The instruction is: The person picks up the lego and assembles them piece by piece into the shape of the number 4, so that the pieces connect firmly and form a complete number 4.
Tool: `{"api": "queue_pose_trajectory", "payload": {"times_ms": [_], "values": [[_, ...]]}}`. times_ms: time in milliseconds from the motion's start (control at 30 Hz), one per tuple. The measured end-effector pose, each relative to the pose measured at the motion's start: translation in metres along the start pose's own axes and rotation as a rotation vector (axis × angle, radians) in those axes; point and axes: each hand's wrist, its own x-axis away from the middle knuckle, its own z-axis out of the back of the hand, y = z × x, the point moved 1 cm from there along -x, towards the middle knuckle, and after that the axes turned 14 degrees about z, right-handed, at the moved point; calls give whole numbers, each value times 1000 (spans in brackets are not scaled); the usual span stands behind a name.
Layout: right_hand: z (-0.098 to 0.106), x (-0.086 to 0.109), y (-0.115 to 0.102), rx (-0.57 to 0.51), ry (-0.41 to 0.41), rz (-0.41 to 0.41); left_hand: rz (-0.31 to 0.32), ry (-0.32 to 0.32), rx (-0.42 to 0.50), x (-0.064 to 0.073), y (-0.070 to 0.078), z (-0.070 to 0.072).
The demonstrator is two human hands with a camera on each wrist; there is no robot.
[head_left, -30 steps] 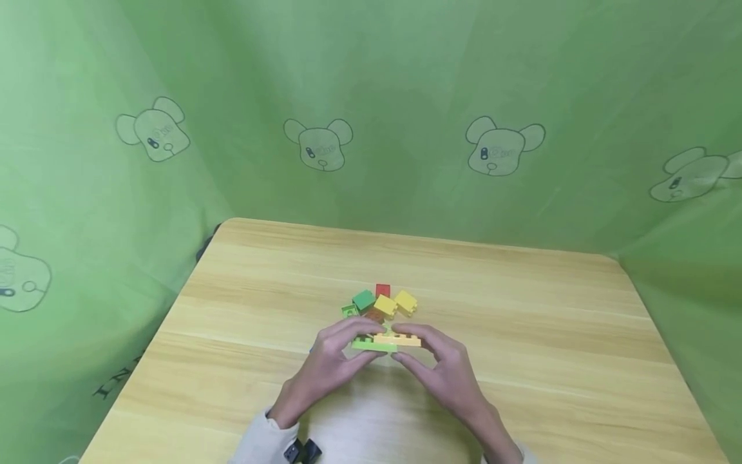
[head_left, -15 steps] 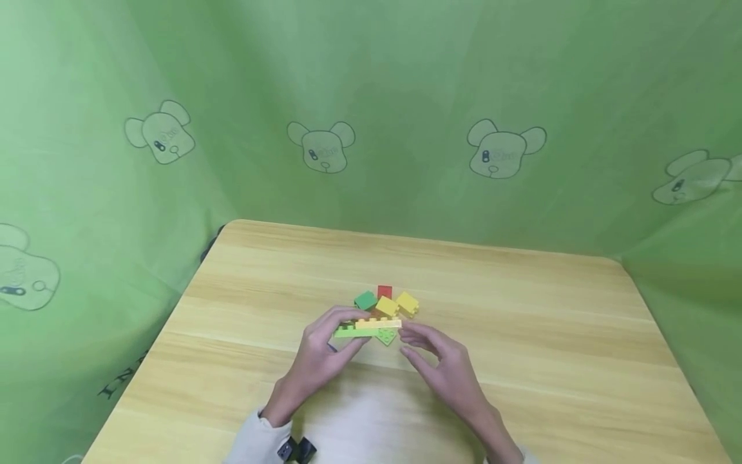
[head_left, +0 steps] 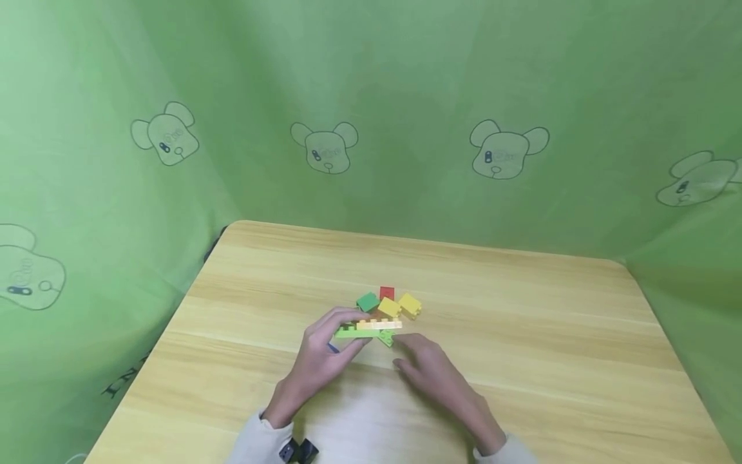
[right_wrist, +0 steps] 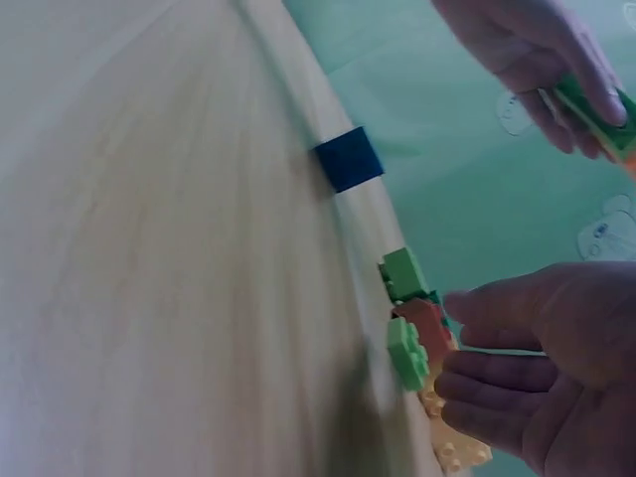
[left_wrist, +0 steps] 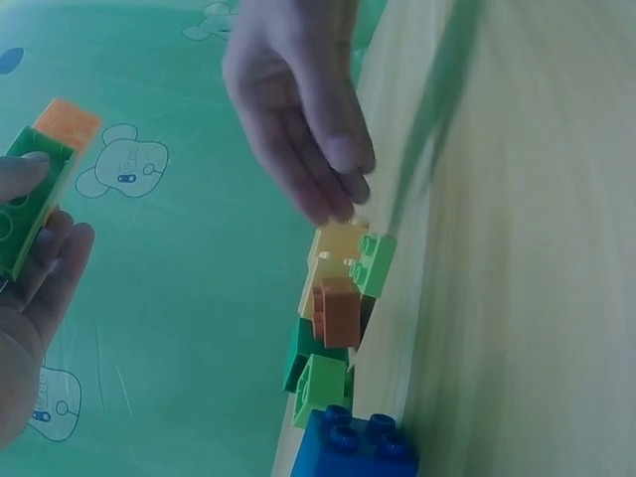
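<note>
My left hand [head_left: 317,345] pinches a light green long brick [head_left: 356,334] with an orange-yellow long brick [head_left: 379,325] stacked on it, offset to the right. They hang above the table. My right hand [head_left: 431,367] holds nothing; its fingers reach down towards a small light green brick [head_left: 386,337]. In the right wrist view the fingertips [right_wrist: 457,303] are close beside the loose bricks; whether they touch cannot be told. A blue brick [left_wrist: 356,449] stands on the table, mostly hidden by my left hand in the head view.
Beyond my hands lie a dark green brick [head_left: 368,301], a red brick [head_left: 387,293] and two yellow bricks [head_left: 409,305]. A brown-orange brick [left_wrist: 338,313] and another light green brick [left_wrist: 320,386] sit among them. The wooden table [head_left: 522,309] is bordered by green cloth [head_left: 406,96].
My right hand has let go of the stacked long bricks and moved down towards the small light green brick. My left hand has shifted slightly left and still holds the stack.
</note>
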Motion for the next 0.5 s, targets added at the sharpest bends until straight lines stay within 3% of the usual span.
{"api": "queue_pose_trajectory", "payload": {"times_ms": [267,500], "values": [[-12,-4,0,108,-30,77,13,-15,5,1,2,1],[-16,-6,-1,133,-52,86,9,-13,9,3,1,3]]}}
